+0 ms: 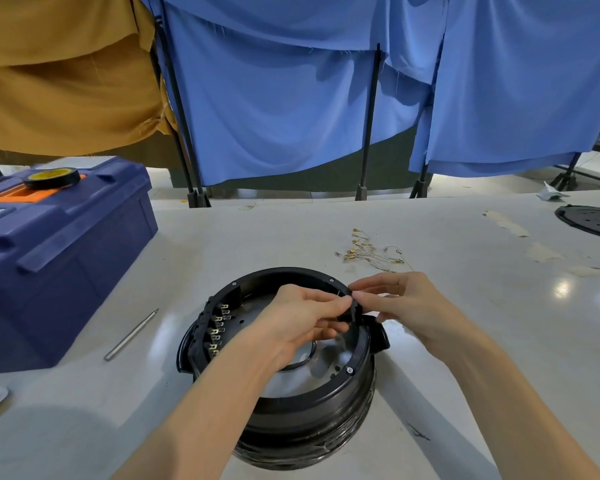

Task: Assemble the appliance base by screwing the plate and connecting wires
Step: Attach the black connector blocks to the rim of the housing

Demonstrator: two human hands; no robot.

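At the near edge of the white bench [465, 306], centred in front of the person, stands the round black plastic appliance base [291, 403], open side up. A row of brass spade terminals [219, 329] lines its inner wall on the left.

Both hands meet over the right side of the rim. The left hand [302, 320] reaches across the opening. The right hand [406, 303] comes in from outside the rim. The fingers [329, 304] of each hand are curled and pinch a small black plastic part [352, 310] from opposite sides. The part touches or sits just above the rim; which of the two cannot be told. Its long axis appears to run along the rim wall.

The loose bundle of thin pale wires with brass terminals [368, 252] lies on the bench beyond the base, toward the far edge. It is nearer the right hand, which would need to release the part and reach forward.

The perforated round black plate [589, 220] lies at the far right edge, well apart. A slim grey metal driver shaft [132, 334] lies left of the base, nearer the left hand.
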